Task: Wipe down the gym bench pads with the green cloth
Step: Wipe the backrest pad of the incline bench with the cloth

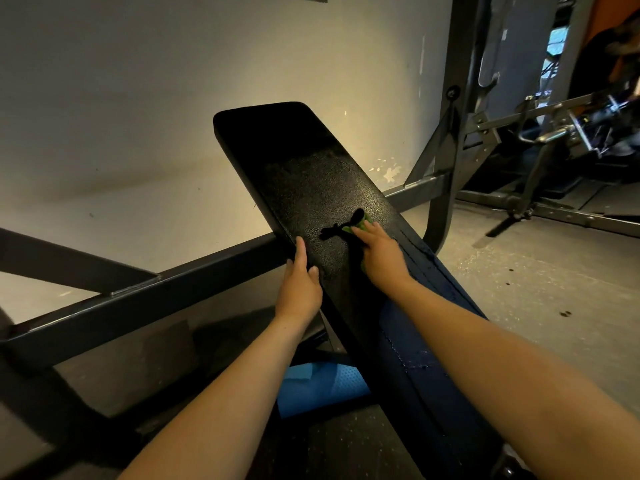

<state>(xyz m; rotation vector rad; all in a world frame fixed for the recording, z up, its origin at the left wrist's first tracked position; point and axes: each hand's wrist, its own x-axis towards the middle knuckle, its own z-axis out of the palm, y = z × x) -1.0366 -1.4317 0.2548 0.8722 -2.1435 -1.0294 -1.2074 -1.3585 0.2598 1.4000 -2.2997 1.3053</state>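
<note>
Room: pale plaster wall fills your view from 9 to 12 o'clock, and rough concrete floor lies at 3 to 4 o'clock.
Green cloth: it sits on the back pad just below the middle of your view. It is mostly covered, with one corner showing past your fingertips and a sliver by the heel of your palm.
Right hand: you have it palm-down on the green cloth with the fingers laid flat over it, pressing it to the pad. It throws a sharp shadow toward 10 o'clock.
Back pad: this black, grained, inclined pad runs from the middle of your view up toward 11 o'clock, with its far end in shade.
Left hand: it is at 8 o'clock from the cloth and apart from your right hand. It grips the pad's left edge, thumb on the top face and fingers down the side.
Seat pad: this navy pad continues the bench toward 5 o'clock under your right forearm (its stitching looks frayed).
Steel beam: this dark beam crosses behind the bench from 8 o'clock up toward the middle.
Blue mesh fabric: you can see it below the bench at 6 o'clock, though what it belongs to cannot be told.
Machine: it stands at 2 o'clock, well apart from the bench, all grey bars and levers behind a tall upright.
</note>
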